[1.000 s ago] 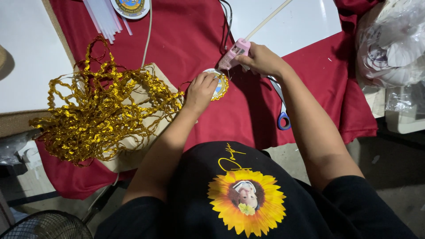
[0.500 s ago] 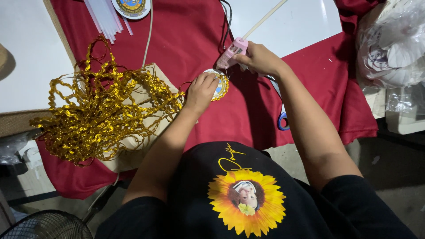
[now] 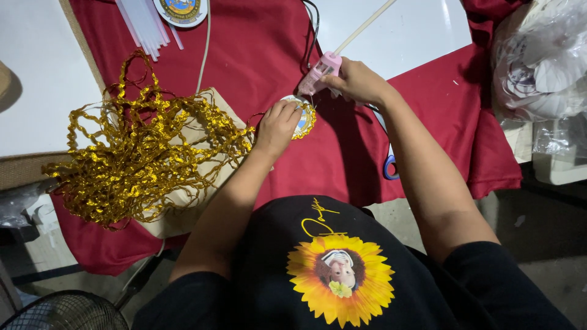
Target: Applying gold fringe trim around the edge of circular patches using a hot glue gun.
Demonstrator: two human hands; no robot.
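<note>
1. Head view, the hands: The left hand (image 3: 278, 125) is laid on a small round disc (image 3: 307, 120) with a gold edge. Its grip is curled down on the disc, which is pinned to the red cloth (image 3: 257, 49). The right hand (image 3: 358, 80) is closed around a pink glue gun (image 3: 321, 73). The gun's tip is pointed down at the top edge of the disc and is held very close to it. Whether the tip is touching cannot be told.

2. Head view, what has changed: Very little has been moved since a second ago. The disc is kept in the same spot, near the middle of the cloth, under the left fingers. The gun has been kept at the disc's edge the whole time. So the work at that edge seems to be going on slowly and with care.

3. Head view, things around: A big pile of gold trim (image 3: 140, 159) is spread to the left, and one strand is led to the disc. Clear sticks (image 3: 143, 24) are laid at the top of the cloth. Blue-handled scissors (image 3: 390, 166) are partly hidden under the right arm. A white table (image 3: 36, 79) is seen under the cloth.
</note>
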